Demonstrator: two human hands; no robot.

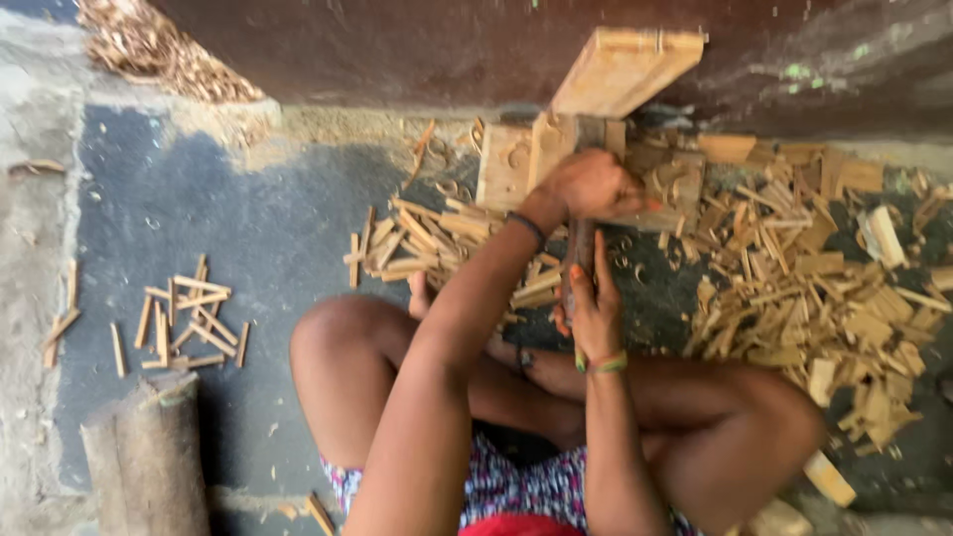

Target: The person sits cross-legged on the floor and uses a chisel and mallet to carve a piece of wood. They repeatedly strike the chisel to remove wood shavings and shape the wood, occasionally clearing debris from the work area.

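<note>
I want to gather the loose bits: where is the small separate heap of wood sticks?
In the head view, the small stick heap lies on the grey floor far left, above the log.

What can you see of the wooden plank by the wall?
The plank is pale, raw-looking wood, flat and rectangular with a squared end. It stands tilted, its upper end leaning toward the dark wall, its lower end down among wood blocks and scraps on the floor. The left hand is closed just below it, near its base; whether the hand grips the plank or a tool is too blurred to tell. The right hand sits lower, apart from it.
</note>
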